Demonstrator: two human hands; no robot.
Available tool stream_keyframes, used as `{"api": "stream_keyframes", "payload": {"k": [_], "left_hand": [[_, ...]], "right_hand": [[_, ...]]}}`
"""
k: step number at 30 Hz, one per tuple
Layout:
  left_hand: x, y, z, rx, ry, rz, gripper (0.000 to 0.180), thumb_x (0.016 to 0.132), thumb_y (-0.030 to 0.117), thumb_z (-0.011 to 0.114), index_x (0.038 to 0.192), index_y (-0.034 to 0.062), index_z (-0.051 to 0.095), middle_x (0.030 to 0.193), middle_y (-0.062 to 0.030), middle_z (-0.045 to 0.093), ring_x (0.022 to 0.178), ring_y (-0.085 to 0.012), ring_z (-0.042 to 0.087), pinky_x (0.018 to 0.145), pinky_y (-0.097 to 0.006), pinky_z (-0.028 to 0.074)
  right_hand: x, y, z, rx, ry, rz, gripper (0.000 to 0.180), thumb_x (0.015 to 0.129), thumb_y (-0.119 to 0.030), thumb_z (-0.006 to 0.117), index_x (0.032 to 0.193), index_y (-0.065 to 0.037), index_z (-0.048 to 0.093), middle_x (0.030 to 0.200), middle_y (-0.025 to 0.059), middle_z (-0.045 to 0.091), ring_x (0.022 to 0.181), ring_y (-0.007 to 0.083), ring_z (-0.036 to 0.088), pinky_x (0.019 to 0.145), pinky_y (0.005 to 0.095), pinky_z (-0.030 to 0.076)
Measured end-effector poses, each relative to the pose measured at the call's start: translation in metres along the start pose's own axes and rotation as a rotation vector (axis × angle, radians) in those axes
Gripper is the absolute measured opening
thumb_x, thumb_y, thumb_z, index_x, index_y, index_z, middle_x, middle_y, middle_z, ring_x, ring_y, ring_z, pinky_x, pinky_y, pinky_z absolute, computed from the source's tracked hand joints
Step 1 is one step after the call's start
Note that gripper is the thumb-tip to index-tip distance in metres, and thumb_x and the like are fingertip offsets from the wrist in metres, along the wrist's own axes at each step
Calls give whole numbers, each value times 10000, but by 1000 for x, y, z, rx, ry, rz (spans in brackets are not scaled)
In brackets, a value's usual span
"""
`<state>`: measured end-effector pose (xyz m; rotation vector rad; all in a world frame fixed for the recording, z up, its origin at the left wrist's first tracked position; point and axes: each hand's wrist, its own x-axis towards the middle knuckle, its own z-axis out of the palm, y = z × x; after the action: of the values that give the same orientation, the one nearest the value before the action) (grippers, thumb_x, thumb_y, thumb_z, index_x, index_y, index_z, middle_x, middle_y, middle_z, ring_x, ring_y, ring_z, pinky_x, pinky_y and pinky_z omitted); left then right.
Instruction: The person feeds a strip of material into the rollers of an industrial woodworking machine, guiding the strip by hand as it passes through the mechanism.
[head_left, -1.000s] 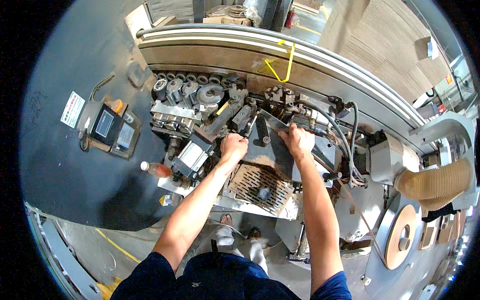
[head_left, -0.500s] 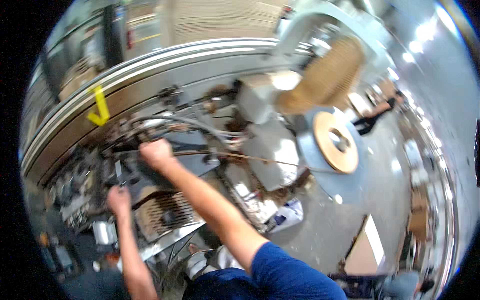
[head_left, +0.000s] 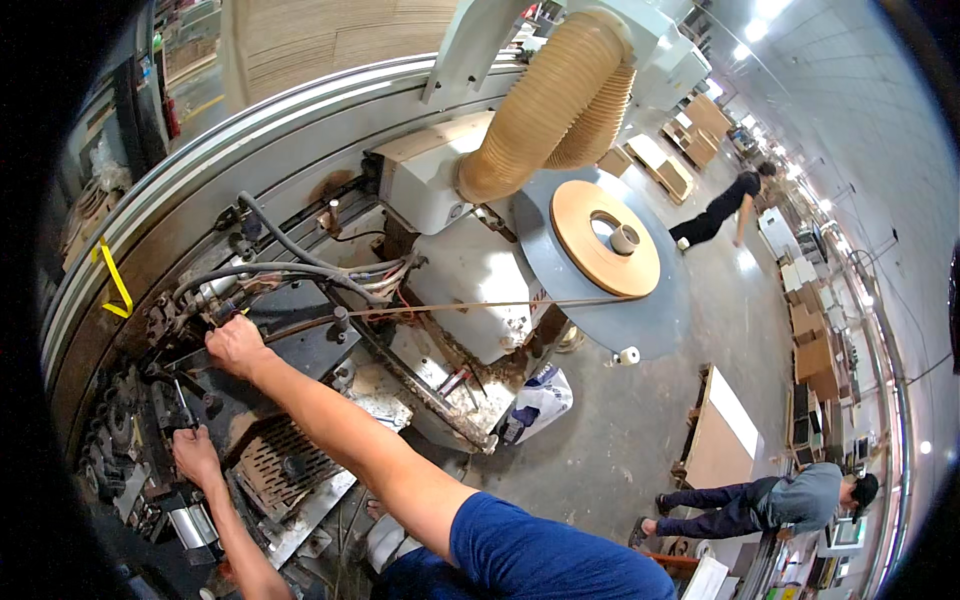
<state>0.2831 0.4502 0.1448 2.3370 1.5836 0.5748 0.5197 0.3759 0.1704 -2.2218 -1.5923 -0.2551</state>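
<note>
My right hand [head_left: 235,345] is closed over a dark metal bar [head_left: 300,325] in the open machine, just below a bundle of grey hoses [head_left: 290,268]. My left hand [head_left: 195,455] sits lower left, its fingers closed round a thin dark tool [head_left: 182,400] that sticks up from the fist. Between my forearms lies a perforated metal grate [head_left: 290,465]. Small rollers and fittings [head_left: 115,440] crowd the machine to the left of my left hand.
A tan strip [head_left: 480,305] runs from a flat coil [head_left: 600,235] on a round grey disc toward the machine. A ribbed tan hose [head_left: 545,100] hangs above. A white bag [head_left: 540,400] lies on the floor. One person kneels [head_left: 770,505]; another walks [head_left: 720,210].
The view has swung to the right, so the machine now lies at the left and the coil and floor show. Both hands stay on the machine; my left has dropped lower left.
</note>
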Motion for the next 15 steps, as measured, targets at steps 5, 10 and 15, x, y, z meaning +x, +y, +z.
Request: {"api": "stream_keyframes", "payload": {"k": [5, 10, 15], "left_hand": [[1, -5, -10, -540, -265, -283, 318, 926, 249, 768, 793, 14, 599, 679, -72, 629, 477, -158, 576, 448, -346, 449], [-4, -2, -37, -1077, -488, -558, 233, 943, 258, 710, 968, 27, 704, 792, -44, 690, 681, -160, 675, 653, -298, 531], [-24, 2, -47, -1274, -395, -380, 136, 889, 151, 722, 908, 23, 683, 763, -88, 700, 679, -205, 717, 590, -311, 543]], "right_hand": [[-3, -4, -16, 67, -48, 41, 102, 825, -210, 656, 821, -129, 718, 777, 82, 741, 758, 271, 744, 687, 435, 587], [3, -7, -41, -66, -349, 112, 139, 872, -212, 639, 862, -114, 737, 864, 107, 764, 806, 269, 757, 661, 430, 599], [1, -13, -54, -88, -321, 49, 439, 916, -540, 662, 962, -103, 655, 790, 126, 735, 737, 327, 731, 648, 466, 564]]}}
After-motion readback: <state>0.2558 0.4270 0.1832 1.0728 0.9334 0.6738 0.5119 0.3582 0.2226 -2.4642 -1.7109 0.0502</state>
